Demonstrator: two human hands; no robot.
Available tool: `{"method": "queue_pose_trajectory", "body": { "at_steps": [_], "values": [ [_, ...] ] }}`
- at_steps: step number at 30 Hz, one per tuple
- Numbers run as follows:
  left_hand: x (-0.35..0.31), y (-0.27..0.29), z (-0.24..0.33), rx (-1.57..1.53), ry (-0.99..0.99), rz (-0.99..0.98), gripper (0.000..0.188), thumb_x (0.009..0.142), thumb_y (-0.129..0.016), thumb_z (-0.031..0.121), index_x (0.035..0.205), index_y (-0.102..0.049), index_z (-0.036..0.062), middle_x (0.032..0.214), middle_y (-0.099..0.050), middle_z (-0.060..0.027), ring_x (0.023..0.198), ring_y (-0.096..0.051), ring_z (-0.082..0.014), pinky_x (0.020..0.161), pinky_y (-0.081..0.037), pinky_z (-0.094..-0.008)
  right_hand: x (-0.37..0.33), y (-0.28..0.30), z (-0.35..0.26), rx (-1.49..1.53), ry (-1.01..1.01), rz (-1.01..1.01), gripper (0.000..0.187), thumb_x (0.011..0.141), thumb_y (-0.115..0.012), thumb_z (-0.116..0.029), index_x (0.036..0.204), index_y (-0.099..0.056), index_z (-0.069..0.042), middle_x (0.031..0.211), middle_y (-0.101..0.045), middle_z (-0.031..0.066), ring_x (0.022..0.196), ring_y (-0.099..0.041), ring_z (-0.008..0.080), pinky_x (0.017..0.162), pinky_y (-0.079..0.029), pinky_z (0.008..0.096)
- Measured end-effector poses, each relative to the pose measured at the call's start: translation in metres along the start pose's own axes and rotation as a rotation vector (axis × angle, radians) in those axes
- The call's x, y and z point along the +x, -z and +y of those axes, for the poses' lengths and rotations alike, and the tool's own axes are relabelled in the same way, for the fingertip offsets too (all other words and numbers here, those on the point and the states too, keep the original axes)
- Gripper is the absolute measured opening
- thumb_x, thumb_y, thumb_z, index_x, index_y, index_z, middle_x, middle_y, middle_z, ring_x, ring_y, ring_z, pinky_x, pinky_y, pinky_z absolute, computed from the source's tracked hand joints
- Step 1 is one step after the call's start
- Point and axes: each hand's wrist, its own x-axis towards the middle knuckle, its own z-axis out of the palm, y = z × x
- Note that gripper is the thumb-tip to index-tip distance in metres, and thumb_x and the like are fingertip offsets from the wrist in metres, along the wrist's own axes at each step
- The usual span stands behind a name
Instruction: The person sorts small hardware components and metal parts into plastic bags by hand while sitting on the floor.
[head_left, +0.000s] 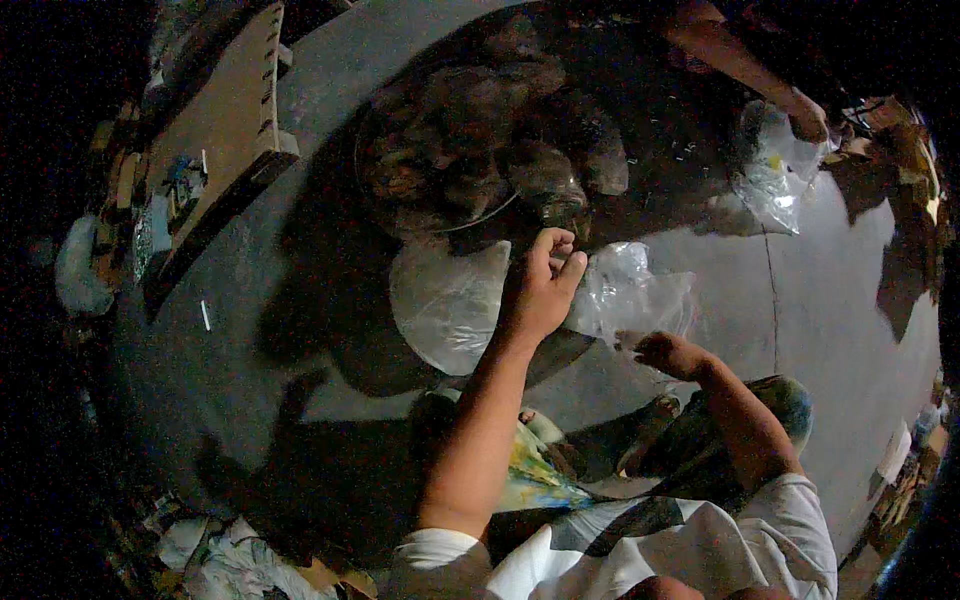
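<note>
The left hand (543,295) curls beside a crinkled plastic bag (635,292) on the floor (835,275), whether gripping anything impossible to tell; the right hand (672,355), fingers loosely apart, is at its near edge. Bag handling appears the step, next calling for a careful pinch. Beyond lies a dark heap (450,125).

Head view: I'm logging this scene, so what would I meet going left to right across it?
Wooden board, pale plastic, left hand, right hand, another person's hand.
</note>
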Motion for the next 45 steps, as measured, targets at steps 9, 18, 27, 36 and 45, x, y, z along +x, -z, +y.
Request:
{"method": "queue_pose_trajectory", "body": {
  "at_steps": [9,18,27,36,45],
  "values": [
    [-0.005,-0.011,0.029,0.045,-0.085,-0.043,0.031,0.08,-0.058,0.024,0.105,-0.049,0.0081,0.095,-0.054,-0.0036,0.08,-0.051,-0.0145,0.07,-0.043,-0.0287,0.106,0.025,0.041,-0.269,-0.436,1.026,0.045,0.08,-0.049,-0.012,0.124,-0.039,-0.01,0.112,-0.053,0.0165,0.1,-0.051,0.0311,0.084,-0.041,0.0382],
    [-0.015,-0.01,0.02,0.235,-0.11,-0.055,0.032,0.079,-0.058,0.024,0.105,-0.049,0.0078,0.095,-0.057,-0.0083,0.078,-0.055,-0.0196,0.07,-0.045,-0.0315,0.1,0.02,0.123,0.009,-0.077,1.109,0.045,0.077,-0.054,-0.017,0.118,-0.039,-0.009,0.104,-0.05,0.0153,0.089,-0.05,0.0306,0.074,-0.041,0.0378],
    [-0.031,-0.002,0.023,0.286,-0.064,-0.051,0.031,0.079,-0.056,0.021,0.105,-0.047,0.0055,0.095,-0.056,-0.0143,0.08,-0.053,-0.0285,0.071,-0.042,-0.0376,0.132,0.012,0.119,-1.269,-0.517,1.097,0.052,0.076,-0.055,-0.028,0.123,-0.037,-0.015,0.12,-0.039,0.0115,0.103,-0.042,0.0284,0.082,-0.039,0.0387],
    [-0.024,-0.018,0.024,0.416,-0.147,-0.136,0.036,0.079,-0.059,0.027,0.108,-0.049,0.0066,0.098,-0.057,-0.0104,0.077,-0.056,-0.023,0.072,-0.044,-0.0349,0.138,0.03,0.086,-0.634,-0.386,0.944,0.027,0.075,-0.056,-0.027,0.093,-0.049,-0.008,0.092,-0.045,0.015,0.082,-0.047,0.0282,0.071,-0.041,0.0395],
    [-0.01,-0.029,0.009,0.34,-0.179,-0.168,0.033,0.078,-0.06,0.022,0.105,-0.051,0.006,0.094,-0.058,-0.0089,0.076,-0.055,-0.0178,0.067,-0.046,-0.0313,-0.018,0.018,-0.035,-0.031,-0.465,0.747,0.012,0.077,-0.059,-0.011,0.072,-0.056,-0.001,0.072,-0.06,0.012,0.061,-0.059,0.0208,0.054,-0.046,0.0332]
  ]
}}
